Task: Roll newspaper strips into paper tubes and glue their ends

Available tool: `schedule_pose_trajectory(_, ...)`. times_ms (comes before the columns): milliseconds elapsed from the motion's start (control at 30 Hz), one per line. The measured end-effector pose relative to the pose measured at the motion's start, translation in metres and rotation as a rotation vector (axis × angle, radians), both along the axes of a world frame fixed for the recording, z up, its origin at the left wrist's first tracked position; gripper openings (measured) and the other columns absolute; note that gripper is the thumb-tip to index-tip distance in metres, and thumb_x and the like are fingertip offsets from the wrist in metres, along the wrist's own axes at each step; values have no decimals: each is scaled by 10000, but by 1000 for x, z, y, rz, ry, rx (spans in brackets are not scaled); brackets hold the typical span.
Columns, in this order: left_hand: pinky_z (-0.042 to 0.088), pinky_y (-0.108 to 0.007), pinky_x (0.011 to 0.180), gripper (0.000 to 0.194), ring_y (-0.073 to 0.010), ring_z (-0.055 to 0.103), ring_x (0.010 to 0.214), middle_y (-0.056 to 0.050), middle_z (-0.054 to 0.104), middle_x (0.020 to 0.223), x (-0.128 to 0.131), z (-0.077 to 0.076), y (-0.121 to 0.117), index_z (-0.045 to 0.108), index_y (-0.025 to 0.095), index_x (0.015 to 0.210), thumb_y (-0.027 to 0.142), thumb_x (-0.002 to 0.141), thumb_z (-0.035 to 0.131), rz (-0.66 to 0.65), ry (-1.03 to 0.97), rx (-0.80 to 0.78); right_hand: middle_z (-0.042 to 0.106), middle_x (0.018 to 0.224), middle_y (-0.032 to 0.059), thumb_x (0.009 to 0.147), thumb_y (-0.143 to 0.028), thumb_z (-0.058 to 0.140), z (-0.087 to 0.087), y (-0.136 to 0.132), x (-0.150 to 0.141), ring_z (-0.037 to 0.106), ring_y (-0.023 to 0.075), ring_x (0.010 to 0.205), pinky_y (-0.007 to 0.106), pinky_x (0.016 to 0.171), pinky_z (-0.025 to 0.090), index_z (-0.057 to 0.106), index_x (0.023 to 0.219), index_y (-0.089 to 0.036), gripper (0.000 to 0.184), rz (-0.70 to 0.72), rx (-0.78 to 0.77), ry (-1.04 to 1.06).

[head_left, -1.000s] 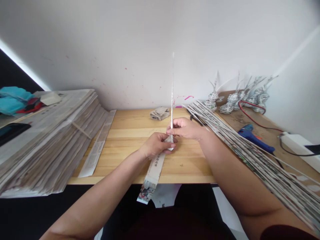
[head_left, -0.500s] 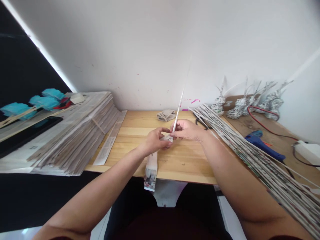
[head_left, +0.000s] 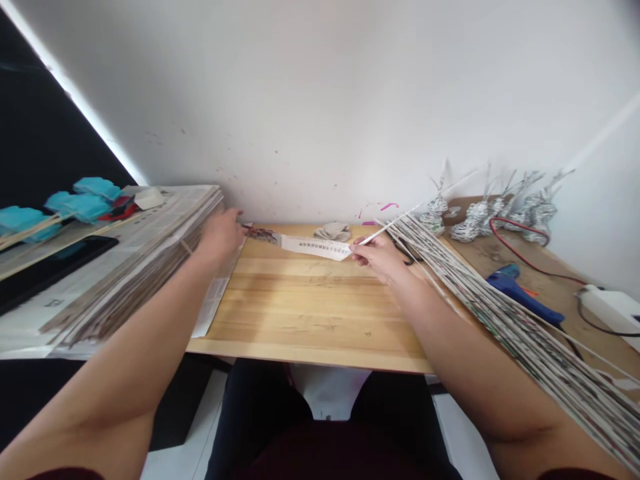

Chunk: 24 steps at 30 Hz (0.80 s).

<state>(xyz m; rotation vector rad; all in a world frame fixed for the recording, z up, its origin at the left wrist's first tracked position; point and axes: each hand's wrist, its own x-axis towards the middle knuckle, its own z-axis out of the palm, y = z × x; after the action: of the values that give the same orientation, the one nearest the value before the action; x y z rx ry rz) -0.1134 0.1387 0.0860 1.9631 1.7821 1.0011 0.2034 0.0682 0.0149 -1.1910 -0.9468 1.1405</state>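
My right hand (head_left: 377, 257) pinches a thin rolled newspaper tube (head_left: 385, 228) at its lower end, where a flat newspaper strip (head_left: 315, 247) runs into it. The tube slants up to the right, over the tips of a bundle of similar tubes. My left hand (head_left: 223, 233) is at the strip's far end, its fingers closed around that end, though somewhat blurred. Between my hands the strip stretches across the back of the wooden table (head_left: 310, 303). Another flat paper strip (head_left: 215, 300) lies beneath my left forearm. A crumpled cloth (head_left: 333, 231) sits just behind the held strip.
A tall stack of newspaper (head_left: 75, 287) stands at left, carrying a black phone (head_left: 60, 270) and blue items (head_left: 85, 200). To the right are the tube bundle (head_left: 500, 327), a blue glue gun (head_left: 525, 293), a white power strip (head_left: 615, 307) and several woven paper figures (head_left: 470, 221).
My left hand has moved away to the left, taking the strip's free end from the table's front edge to the back left. The tube in my right hand has tilted rightward.
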Motion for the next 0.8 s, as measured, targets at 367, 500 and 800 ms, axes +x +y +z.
schedule_pose_trajectory(367, 551, -191, 668, 122, -79, 650, 658, -68, 711, 823, 165, -76, -89, 720, 100, 874, 86, 753, 732, -428, -1353, -804, 629, 603, -26, 520, -194, 854, -2, -2, -17, 584, 87, 529, 186, 468, 464, 609, 737, -157, 329, -78, 13, 253)
schedule_pose_trajectory(500, 525, -136, 582, 29, -54, 624, 604, -31, 680, 721, 175, -78, -76, 699, 93, 827, 106, 823, 674, -301, -1569, -724, 613, 571, -32, 525, -203, 849, -2, -5, -19, 553, 79, 513, 185, 465, 432, 608, 720, -159, 313, -52, 31, 234)
schedule_pose_trajectory(800, 543, -153, 600, 58, -82, 658, 629, -63, 708, 732, 167, -85, -69, 696, 64, 836, 81, 816, 644, -309, -1627, -689, 667, 631, 2, 556, -250, 854, 3, -11, -21, 608, 101, 587, 189, 507, 461, 645, 754, -162, 301, 68, 3, 259)
